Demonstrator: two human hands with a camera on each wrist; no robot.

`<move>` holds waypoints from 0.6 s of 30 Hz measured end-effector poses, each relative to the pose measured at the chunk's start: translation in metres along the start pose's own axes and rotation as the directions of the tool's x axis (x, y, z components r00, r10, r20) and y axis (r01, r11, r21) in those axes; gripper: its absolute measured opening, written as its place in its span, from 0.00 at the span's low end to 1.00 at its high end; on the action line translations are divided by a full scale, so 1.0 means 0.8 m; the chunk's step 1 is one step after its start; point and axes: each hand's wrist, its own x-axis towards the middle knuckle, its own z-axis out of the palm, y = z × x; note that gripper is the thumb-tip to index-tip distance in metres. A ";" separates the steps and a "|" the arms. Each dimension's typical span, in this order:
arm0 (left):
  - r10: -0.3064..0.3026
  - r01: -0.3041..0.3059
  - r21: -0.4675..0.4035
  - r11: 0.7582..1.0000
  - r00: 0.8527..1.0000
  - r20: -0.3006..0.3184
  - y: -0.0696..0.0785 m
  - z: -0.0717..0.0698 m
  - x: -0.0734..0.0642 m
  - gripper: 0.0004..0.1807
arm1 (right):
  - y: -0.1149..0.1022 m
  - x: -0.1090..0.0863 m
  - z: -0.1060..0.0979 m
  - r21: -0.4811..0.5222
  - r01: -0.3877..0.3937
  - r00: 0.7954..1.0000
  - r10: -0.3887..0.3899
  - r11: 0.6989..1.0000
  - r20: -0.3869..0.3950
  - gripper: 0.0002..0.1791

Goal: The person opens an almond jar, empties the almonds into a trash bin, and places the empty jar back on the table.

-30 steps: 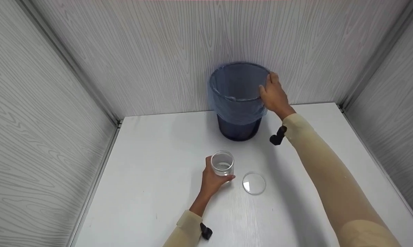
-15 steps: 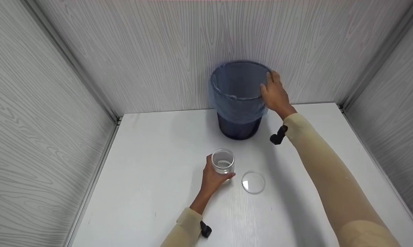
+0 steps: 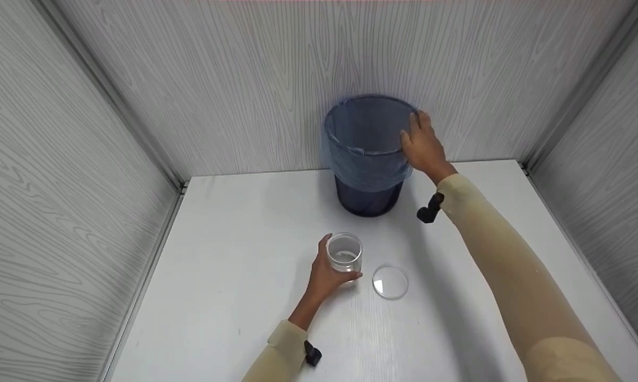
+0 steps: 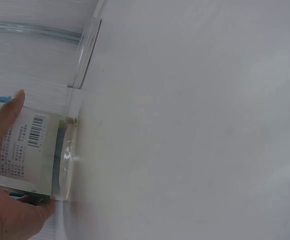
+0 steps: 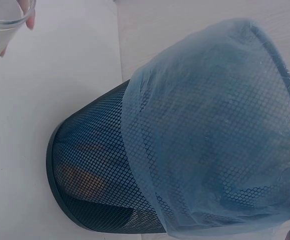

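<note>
My left hand [image 3: 324,278] holds a clear glass jar [image 3: 345,267] from its left side, thumb in front and fingers behind. The jar's mouth faces up with no lid on it. A printed label [image 4: 27,145] with a barcode shows on its side in the left wrist view, its base right at the table. Farther back, my right hand [image 3: 426,151] grips the right rim of a dark mesh wastebasket [image 3: 369,202]. A translucent blue bin liner [image 5: 209,125] is folded over that rim and hangs down outside. To the jar's right lies a round clear lid [image 3: 390,282], flat.
The white table [image 3: 218,254] bears the jar, the lid and the wastebasket. A grey wood-grain panel [image 3: 234,95] rises behind the basket, with similar panels at left and right. My right forearm stretches across the table's right side.
The left hand has shifted very slightly, its fingers now reaching a little higher along the jar. My right hand, the wastebasket and the lid stay practically where they were.
</note>
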 end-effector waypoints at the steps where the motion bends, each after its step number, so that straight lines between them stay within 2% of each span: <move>1: 0.000 0.000 -0.002 1.000 1.000 0.003 -0.001 -0.001 -0.001 0.69 | 0.000 0.000 0.000 -0.001 -0.003 1.000 0.003 1.000 0.003 0.38; 10: 0.004 -0.003 -0.007 1.000 0.999 0.034 -0.003 -0.005 -0.006 0.70 | -0.003 0.000 0.001 -0.003 -0.004 1.000 0.004 1.000 0.015 0.38; 18: -0.031 0.028 0.038 0.999 0.996 0.089 -0.001 -0.020 -0.008 0.71 | -0.002 -0.002 -0.001 0.013 -0.004 1.000 0.004 1.000 0.005 0.39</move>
